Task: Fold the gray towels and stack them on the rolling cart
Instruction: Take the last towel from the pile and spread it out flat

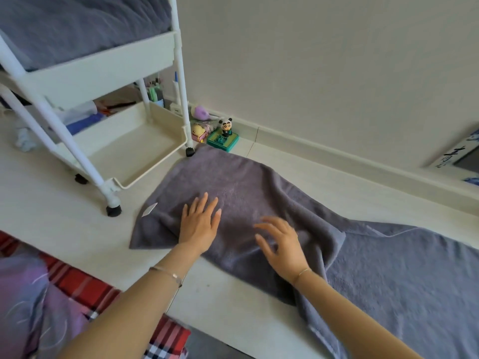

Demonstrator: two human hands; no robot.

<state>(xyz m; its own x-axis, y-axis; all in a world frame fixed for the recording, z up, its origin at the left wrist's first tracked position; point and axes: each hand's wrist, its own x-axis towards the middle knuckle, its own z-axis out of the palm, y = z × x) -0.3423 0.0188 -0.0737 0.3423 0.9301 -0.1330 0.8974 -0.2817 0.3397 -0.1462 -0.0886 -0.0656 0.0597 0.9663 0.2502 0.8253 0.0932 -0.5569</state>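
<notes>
Two open hands are seen over the gray terry towel (246,193), half-folded on the pale floor (64,229) by the white rolling cart (103,71): left hand (199,224) flat, right hand (281,244) splayed. Wrinkles should be smoothed outward and edges aligned before another fold is made.

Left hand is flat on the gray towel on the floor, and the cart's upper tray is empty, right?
Not quite. The head view shows the cart's upper tray holding a pile of gray towel fabric, not empty. The left hand does lie flat on the gray towel on the floor.
</notes>
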